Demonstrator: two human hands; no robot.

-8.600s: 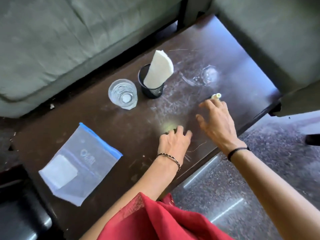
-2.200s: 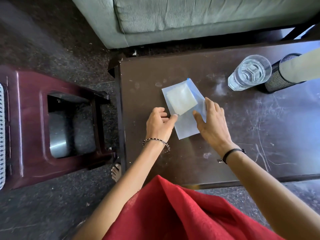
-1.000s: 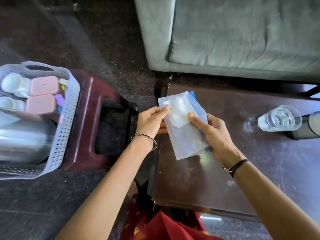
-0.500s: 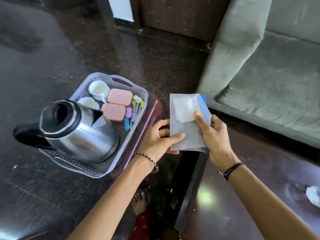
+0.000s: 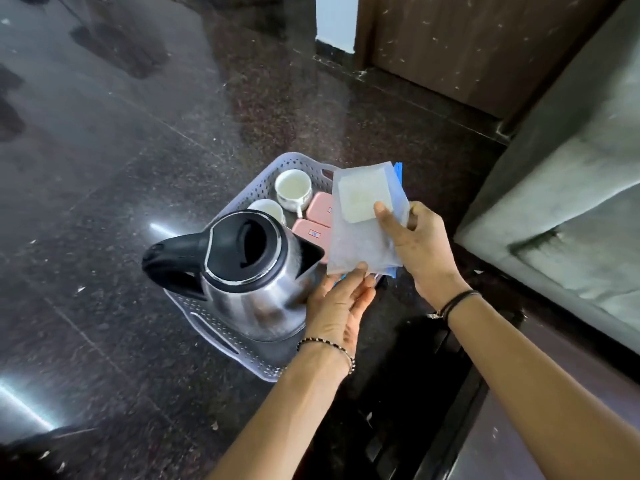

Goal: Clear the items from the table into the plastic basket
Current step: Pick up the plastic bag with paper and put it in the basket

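A clear zip bag [image 5: 360,233] with a blue edge and a white pad inside hangs over the right side of the grey plastic basket [image 5: 258,187]. My right hand [image 5: 417,247] pinches the bag's right edge, thumb on the pad. My left hand [image 5: 341,306] touches the bag's lower corner with its fingertips, palm turned up beside the kettle. The basket holds a steel kettle [image 5: 249,271] with a black lid, two white cups [image 5: 293,188] and two pink boxes [image 5: 311,233].
The dark table's corner [image 5: 540,427] shows at the lower right. A grey-green sofa [image 5: 568,202] fills the right side. Glossy dark stone floor [image 5: 121,150] surrounds the basket, and a brown door [image 5: 467,39] stands at the back.
Both hands lifted the zip bag off the table and carried it left over the basket. The view swung from the table to the basket and floor.
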